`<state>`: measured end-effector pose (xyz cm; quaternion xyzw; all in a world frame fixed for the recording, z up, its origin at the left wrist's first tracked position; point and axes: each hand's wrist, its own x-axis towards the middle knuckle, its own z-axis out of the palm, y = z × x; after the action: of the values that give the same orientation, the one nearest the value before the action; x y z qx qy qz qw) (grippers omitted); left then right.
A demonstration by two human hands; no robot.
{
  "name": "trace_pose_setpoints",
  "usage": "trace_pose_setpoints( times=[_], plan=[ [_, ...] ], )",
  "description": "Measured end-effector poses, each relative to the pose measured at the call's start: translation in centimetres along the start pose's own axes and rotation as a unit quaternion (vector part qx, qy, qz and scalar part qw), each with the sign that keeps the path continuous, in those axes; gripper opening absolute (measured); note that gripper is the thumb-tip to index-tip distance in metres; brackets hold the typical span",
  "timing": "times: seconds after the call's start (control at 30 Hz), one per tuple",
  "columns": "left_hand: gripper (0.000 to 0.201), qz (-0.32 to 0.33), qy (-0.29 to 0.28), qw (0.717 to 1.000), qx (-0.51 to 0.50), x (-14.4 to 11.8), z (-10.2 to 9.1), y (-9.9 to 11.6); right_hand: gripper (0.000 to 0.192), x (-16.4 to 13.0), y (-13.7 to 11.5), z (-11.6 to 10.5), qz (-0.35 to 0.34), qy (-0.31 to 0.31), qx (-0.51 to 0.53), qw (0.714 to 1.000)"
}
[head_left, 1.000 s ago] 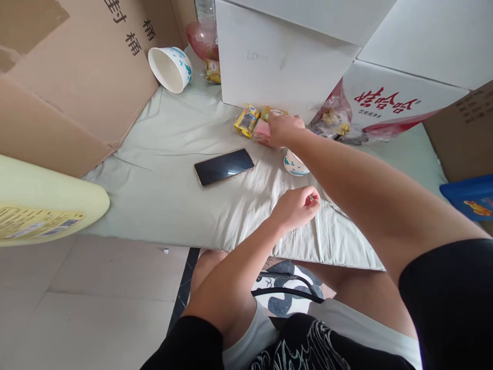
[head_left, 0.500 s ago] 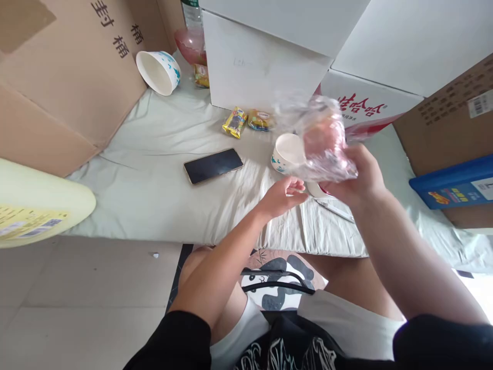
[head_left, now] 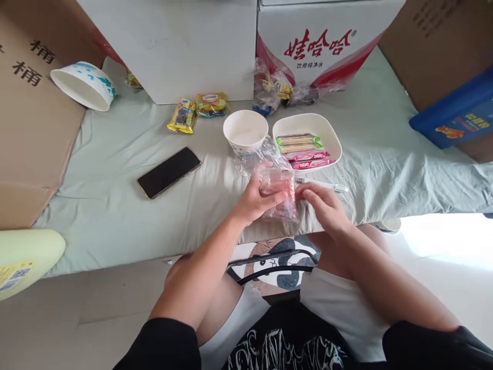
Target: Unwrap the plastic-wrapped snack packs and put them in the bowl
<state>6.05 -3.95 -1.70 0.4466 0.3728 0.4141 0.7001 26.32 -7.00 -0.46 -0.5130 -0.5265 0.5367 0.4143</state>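
Observation:
A clear plastic bag with pink contents (head_left: pixel 284 208) is at the front of the covered surface; what the contents are I cannot make out. My left hand (head_left: pixel 256 200) is wrapped around its left side, thumb across the front. At the right edge of the bag, my right hand (head_left: pixel 323 205) has its fingers pinched together on the plastic. Behind the bag stands a white paper bowl (head_left: pixel 246 128). To its right, a white square dish (head_left: pixel 333 139) holds several thin snack packets, green-ended and pink (head_left: pixel 310 164). A white slim utility knife (head_left: pixel 327 185) lies just behind my right hand.
A black phone (head_left: pixel 168 172) lies to the left. Yellow snack packets (head_left: pixel 183 115) rest by a white carton (head_left: pixel 200 51), and crumpled wrappers (head_left: pixel 277 90) by a red-and-white carton (head_left: pixel 308 51). Another paper bowl (head_left: pixel 84 87) lies tipped; a blue box (head_left: pixel 454 110) is at right.
The bag has come down from above the dish to the front edge, and my left hand now grips it too. Crumpled wrappers and the dish's packets are now in plain sight. The view has shifted.

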Motion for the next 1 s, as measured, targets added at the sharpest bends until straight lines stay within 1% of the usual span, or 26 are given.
trace_pose_setpoints(
  times=[0.03,0.07,0.1,0.13,0.17,0.2,0.23,0.27,0.33,0.4,0.53,0.6,0.67,0.73,0.8,0.83,0.9,1.0],
  plan=[
    [0.101,0.000,-0.011,0.999,0.032,-0.1,0.0,0.0,0.029,0.1,0.4,-0.5,-0.040,0.028,-0.010,0.999],
    [0.101,-0.004,-0.029,0.998,0.063,-0.3,0.0,0.1,0.032,0.1,0.7,-0.7,-0.070,0.039,-0.005,0.997],
    [0.102,-0.013,-0.048,0.995,0.088,-0.4,0.1,0.1,0.037,0.1,1.0,-0.8,-0.086,0.029,0.006,0.996],
    [0.104,-0.025,-0.066,0.991,0.110,-0.5,0.2,0.0,0.041,0.1,1.2,-0.7,-0.092,0.001,0.012,0.996],
    [0.105,-0.039,-0.083,0.987,0.129,-0.6,0.2,-0.1,0.040,0.1,1.4,-0.4,-0.094,-0.032,0.006,0.995],
    [0.105,-0.049,-0.094,0.983,0.147,-0.6,0.3,-0.3,0.035,0.1,1.5,-0.2,-0.098,-0.060,-0.008,0.993],
    [0.104,-0.050,-0.095,0.981,0.165,-0.5,0.2,-0.5,0.028,0.1,1.6,0.1,-0.110,-0.075,-0.022,0.991],
    [0.102,-0.042,-0.088,0.978,0.182,-0.4,0.2,-0.7,0.022,0.2,1.7,0.3,-0.130,-0.075,-0.032,0.988],
    [0.093,-0.017,-0.066,0.977,0.202,-0.1,-0.1,-1.1,0.018,0.4,1.9,0.4,-0.175,-0.053,-0.046,0.982],
    [0.084,-0.001,-0.058,0.980,0.190,0.3,-0.4,-1.4,0.018,0.6,2.1,0.3,-0.198,-0.029,-0.062,0.978],
    [0.058,0.010,-0.091,0.983,0.162,0.4,-0.5,-0.8,0.020,1.0,2.8,0.1,-0.187,0.019,-0.099,0.977],
    [0.048,0.001,-0.113,0.981,0.154,0.2,-0.4,-0.3,0.024,1.2,3.0,0.2,-0.178,0.043,-0.110,0.977],
    [0.039,-0.019,-0.115,0.982,0.149,0.0,-0.3,0.1,0.030,1.2,2.9,0.4,-0.178,0.050,-0.122,0.975],
    [0.030,-0.022,-0.085,0.984,0.154,-0.1,-0.4,0.3,0.034,1.1,2.4,0.4,-0.195,0.046,-0.140,0.970],
    [0.025,-0.010,-0.029,0.990,0.141,-0.1,-0.8,0.5,0.033,0.8,1.7,0.1,-0.211,0.055,-0.171,0.961],
    [0.024,-0.003,0.005,0.992,0.125,-0.1,-1.0,0.6,0.032,0.5,1.3,-0.2,-0.210,0.071,-0.194,0.956],
    [0.027,0.013,0.072,0.993,0.089,0.0,-1.7,0.9,0.028,0.1,0.9,-1.3,-0.187,0.122,-0.258,0.940],
    [0.034,0.048,0.140,0.988,0.053,0.3,-2.6,1.3,0.025,-0.3,1.5,-3.4,-0.137,0.195,-0.381,0.893]
  ],
)
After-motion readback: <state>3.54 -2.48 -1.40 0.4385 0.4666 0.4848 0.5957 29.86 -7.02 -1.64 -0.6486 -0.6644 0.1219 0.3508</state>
